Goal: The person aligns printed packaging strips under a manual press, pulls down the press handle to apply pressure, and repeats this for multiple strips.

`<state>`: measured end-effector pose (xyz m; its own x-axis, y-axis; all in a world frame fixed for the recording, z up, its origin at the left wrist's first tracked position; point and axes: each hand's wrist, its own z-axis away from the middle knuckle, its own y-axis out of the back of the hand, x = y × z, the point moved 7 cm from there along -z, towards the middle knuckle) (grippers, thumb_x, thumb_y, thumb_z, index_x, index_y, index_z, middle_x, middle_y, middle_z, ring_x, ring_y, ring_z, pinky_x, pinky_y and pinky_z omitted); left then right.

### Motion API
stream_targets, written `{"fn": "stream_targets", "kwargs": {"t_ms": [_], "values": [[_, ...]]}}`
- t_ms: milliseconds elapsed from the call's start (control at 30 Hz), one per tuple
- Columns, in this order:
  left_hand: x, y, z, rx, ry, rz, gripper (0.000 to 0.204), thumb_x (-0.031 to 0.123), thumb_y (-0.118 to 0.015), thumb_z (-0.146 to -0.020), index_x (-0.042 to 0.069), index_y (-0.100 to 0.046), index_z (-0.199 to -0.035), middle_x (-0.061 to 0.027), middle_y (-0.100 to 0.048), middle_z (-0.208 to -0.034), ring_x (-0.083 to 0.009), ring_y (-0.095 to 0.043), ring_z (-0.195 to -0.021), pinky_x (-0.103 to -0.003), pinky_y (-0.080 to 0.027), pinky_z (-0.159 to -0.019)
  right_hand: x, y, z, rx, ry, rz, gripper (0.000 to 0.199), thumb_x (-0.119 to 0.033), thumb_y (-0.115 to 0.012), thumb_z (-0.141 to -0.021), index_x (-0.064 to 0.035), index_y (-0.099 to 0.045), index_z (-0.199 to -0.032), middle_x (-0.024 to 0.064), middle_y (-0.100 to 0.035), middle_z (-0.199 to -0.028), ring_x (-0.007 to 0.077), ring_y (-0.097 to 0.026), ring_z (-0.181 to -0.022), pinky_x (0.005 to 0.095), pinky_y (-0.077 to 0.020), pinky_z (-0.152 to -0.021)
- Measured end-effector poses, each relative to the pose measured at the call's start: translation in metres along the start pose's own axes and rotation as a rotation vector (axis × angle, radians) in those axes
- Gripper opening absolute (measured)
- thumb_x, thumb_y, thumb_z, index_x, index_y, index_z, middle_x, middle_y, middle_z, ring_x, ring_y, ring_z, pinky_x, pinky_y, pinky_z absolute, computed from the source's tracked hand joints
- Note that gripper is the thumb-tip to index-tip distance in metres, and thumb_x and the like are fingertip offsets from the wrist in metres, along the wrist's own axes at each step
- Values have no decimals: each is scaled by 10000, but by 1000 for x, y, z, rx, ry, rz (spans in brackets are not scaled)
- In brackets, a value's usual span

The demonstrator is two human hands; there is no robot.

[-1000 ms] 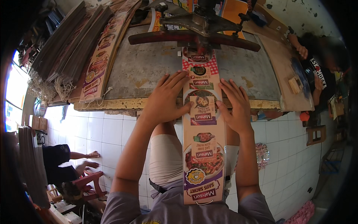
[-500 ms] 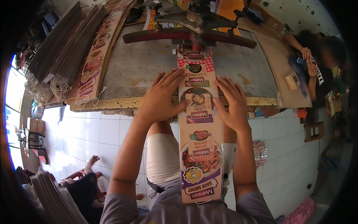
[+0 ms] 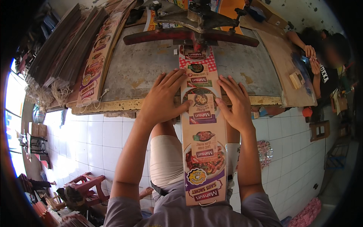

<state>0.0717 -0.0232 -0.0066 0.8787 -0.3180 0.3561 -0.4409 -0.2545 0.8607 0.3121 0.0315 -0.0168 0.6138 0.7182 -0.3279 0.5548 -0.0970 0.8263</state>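
One left hand (image 3: 163,99), one right hand (image 3: 236,106), each grip spread against one printed strip (image 3: 204,145)

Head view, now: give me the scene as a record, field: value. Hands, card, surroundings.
card: long, printed, overhanging the near edge of the bench
card far end: at the dark red bar
left hand: open, along the card's left edge
right hand: open, along the card's right edge
bench left: stacked cards with strings
bench right: wooden block; co-worker's hands nearby
floor, lower left: red stool
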Motion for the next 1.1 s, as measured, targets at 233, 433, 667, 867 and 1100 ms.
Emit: {"fn": "stream_targets", "kwargs": {"t_ms": [233, 433, 667, 867, 1100], "values": [[0, -1, 0, -8, 7, 1, 807, 431, -766, -918, 68, -546, -1604, -140, -503, -1704, -347, -409, -1618, -562, -281, -1356, -1, 2, -1, 0, -4, -11, 577, -356, -701, -1044, -118, -618, -1563, 71, -580, -1660, 314, -469, -1588, 557, -307, -1315], [0, 0, 0, 4, -5, -6, 809, 439, -761, -918, 68, -547, -1605, -146, -502, -1705, -353, -408, -1618, -566, -285, -1352, -1, 2, -1, -6, -2, -5, 570, -350, -698, -1046, -115, -618, -1559, 71, -576, -1663, 318, -466, -1590, 558, -310, -1316], [1, 1, 0, -1, -5, -2, 808, 445, -757, -921, 65, -550, -1604, -147, -504, -1705, -359, -411, -1616, -568, -288, -1349, -2, 2, -1, -4, 1, -4, 569, -346, -697, -1049, -112, -617, -1561, 80, -574, -1663, 321, -462, -1593, 555, -310, -1320], [1, 0, 0, -1, -7, -4, 807, 441, -763, -923, 63, -552, -1603, -140, -506, -1705, -358, -411, -1616, -566, -291, -1346, -1, 1, 0, -3, 3, -14, 572, -339, -699, -1048, -97, -616, -1559, 80, -572, -1666, 319, -458, -1597, 556, -310, -1320], [3, 2, -1, -5, -2, 1, 806, 426, -774, -923, 58, -550, -1604, -145, -504, -1705, -362, -409, -1616, -568, -293, -1343, -1, 2, 0, -4, 7, -10, 564, -339, -695, -1054, -90, -616, -1554, 82, -571, -1665, 327, -454, -1599, 564, -307, -1318]]}}
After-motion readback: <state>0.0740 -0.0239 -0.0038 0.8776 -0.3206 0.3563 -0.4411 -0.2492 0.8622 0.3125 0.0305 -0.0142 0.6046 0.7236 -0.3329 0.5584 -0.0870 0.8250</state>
